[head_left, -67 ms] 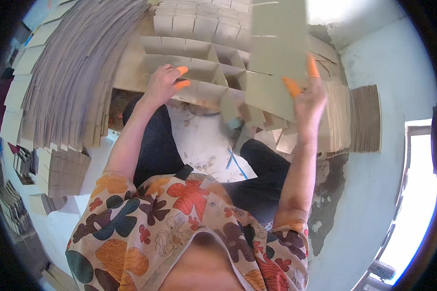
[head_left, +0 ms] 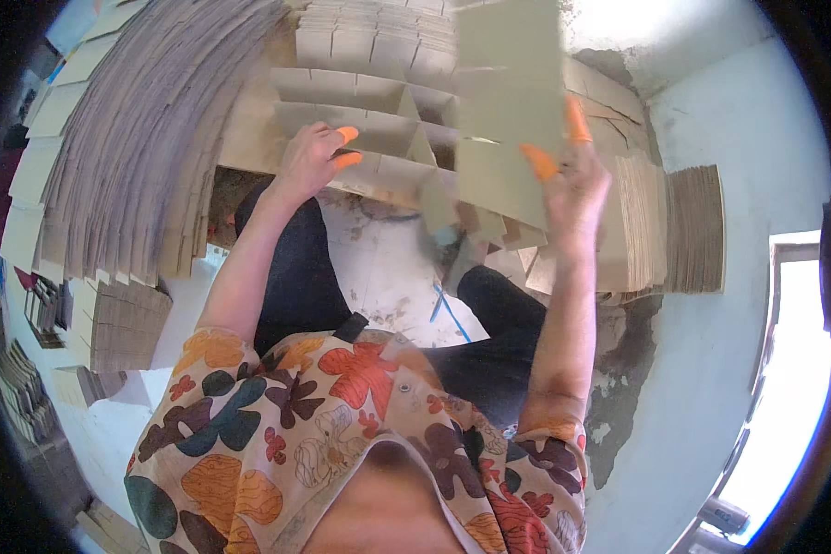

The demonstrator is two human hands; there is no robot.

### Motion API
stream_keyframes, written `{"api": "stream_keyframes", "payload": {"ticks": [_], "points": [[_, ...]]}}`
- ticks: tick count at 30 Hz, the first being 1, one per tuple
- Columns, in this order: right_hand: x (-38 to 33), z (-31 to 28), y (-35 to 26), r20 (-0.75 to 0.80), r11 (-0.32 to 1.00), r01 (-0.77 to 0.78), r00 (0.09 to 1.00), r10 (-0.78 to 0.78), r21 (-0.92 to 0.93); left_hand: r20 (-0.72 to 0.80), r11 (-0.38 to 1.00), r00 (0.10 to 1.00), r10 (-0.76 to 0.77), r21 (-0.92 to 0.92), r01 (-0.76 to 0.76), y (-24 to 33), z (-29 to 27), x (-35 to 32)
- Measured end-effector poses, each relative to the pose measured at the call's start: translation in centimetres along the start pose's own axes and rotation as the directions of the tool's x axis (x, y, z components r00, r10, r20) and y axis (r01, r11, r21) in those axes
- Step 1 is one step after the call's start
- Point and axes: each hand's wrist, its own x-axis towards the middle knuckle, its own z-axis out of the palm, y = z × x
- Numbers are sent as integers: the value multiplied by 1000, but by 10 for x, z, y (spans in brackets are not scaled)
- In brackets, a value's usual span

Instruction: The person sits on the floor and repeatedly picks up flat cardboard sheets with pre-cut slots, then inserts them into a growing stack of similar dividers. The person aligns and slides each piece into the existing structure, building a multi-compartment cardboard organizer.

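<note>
A tall grey-beige slotted cardboard strip (head_left: 508, 111) stands upright in front of me, slits along its left side. My right hand (head_left: 577, 180) is closed on its right edge, orange covers on thumb and finger. To the left, several thin cardboard dividers (head_left: 337, 88) are interlocked into a grid of open cells. My left hand (head_left: 312, 159) is at the near left part of this grid. Its orange-covered thumb and finger are apart, one each side of a divider's top edge. The held strip hides the grid's right end.
A long curved row of stacked cardboard sheets (head_left: 157, 138) fills the left. Slotted strips (head_left: 374, 37) lie stacked beyond the grid. More stacks (head_left: 692, 226) stand at the right beside the pale wall (head_left: 739, 138). Blue strips (head_left: 452, 314) lie on the floor between my legs.
My right hand has shifted slightly left with the cardboard strip, covering more of the grid's right end. The left hand has stayed where it was.
</note>
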Motion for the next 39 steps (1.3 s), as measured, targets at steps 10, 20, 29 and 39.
{"api": "stream_keyframes", "payload": {"ticks": [10,20,29,39], "points": [[16,75,-33,252,992,9,967,-41,125,41,989,993,-114,-94,117,-8,13,-7],[25,103,-27,432,999,30,902,-19,-18,21,987,995,-95,-125,97,-4,12,-3],[39,117,-25,492,994,96,864,-109,53,39,978,990,-137,-156,142,-3,20,2],[19,116,-22,457,999,51,888,-49,8,59,967,982,-178,-172,186,-4,23,-2]]}}
